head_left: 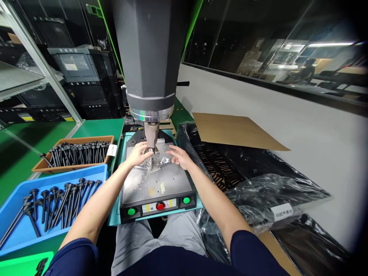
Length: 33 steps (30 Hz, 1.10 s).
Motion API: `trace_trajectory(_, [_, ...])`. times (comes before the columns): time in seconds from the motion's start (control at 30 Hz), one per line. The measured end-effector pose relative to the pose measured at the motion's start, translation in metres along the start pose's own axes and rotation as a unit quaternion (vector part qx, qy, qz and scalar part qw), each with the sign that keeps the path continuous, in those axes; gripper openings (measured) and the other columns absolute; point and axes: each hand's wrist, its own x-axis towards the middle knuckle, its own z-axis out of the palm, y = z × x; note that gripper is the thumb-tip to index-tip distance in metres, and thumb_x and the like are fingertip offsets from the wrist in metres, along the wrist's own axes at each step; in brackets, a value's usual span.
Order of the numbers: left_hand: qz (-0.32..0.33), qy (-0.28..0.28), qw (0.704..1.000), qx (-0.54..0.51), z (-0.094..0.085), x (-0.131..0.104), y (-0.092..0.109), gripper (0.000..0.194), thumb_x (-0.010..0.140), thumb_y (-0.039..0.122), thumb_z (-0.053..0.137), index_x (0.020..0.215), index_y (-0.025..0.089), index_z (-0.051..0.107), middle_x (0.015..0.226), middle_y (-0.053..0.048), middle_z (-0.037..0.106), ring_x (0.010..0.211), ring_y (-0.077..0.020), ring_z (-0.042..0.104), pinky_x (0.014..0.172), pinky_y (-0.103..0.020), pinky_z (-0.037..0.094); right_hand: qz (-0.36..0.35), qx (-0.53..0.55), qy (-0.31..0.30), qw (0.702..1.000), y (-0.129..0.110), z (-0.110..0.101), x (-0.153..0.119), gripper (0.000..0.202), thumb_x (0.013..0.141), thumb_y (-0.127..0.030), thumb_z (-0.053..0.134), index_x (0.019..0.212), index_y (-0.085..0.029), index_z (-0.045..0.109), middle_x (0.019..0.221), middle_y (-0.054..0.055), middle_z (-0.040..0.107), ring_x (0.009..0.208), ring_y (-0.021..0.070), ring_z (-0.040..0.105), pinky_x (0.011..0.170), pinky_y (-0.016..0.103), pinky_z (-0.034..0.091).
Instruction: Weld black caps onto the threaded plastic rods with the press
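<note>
A grey machine head [152, 50] ends in a metal horn [151, 134] over a steel base plate [156, 184]. Just left of the horn's tip is my left hand [138, 154], its thumb and fingers closed near a small dark part [151, 150]; what it grips is too small to make out. My right hand [178, 156] is to the right of the horn, fingers spread, beside clear plastic film [164, 156]. The film lies around the metal fixture under the horn. A red button [160, 206] and two green buttons line the base's front.
At the left, an orange tray [36, 168] and a blue tray [8, 199] hold several black rod-like parts. A green tray [17, 266] is at the lower left. To the right are cardboard [235, 130] and a black-plastic-lined box [230, 168].
</note>
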Motion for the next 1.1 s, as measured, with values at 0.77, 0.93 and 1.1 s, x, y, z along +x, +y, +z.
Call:
trace_trajectory(0.77, [0.03,0.033,0.999,0.015,-0.005,-0.005,0.001,0.044,0.083,0.05,0.062,0.113,0.018,0.067,0.125,-0.011,0.064,0.12,-0.027,0.056,0.106,-0.045,0.041,-0.03,-0.011,0.212,0.977,0.067,-0.013,-0.082,0.07,0.07,-0.057,0.071,0.125,-0.016,0.053,0.097,0.009,0.069,0.066,0.0146,0.06,0.04,0.017,0.028])
trace_trajectory(0.93, [0.02,0.04,0.999,0.015,-0.006,-0.008,0.0,0.052,0.083,0.053,0.061,0.122,0.018,0.062,0.129,-0.012,0.062,0.124,-0.0276,0.053,0.108,-0.047,0.04,-0.023,-0.002,0.207,0.978,0.077,-0.012,-0.098,0.069,0.07,-0.056,0.072,0.123,-0.017,0.054,0.096,0.009,0.069,0.066,0.0144,0.06,0.039,0.017,0.026])
trace_trajectory(1.1, [-0.028,0.056,0.998,0.012,-0.005,-0.012,-0.004,0.069,0.078,0.057,0.065,0.133,0.016,0.054,0.139,-0.015,0.055,0.131,-0.03,0.048,0.112,-0.049,0.036,-0.032,-0.019,0.211,0.977,0.086,-0.01,-0.109,0.065,0.074,-0.055,0.07,0.124,-0.017,0.054,0.096,0.009,0.069,0.066,0.0149,0.061,0.042,0.019,0.032])
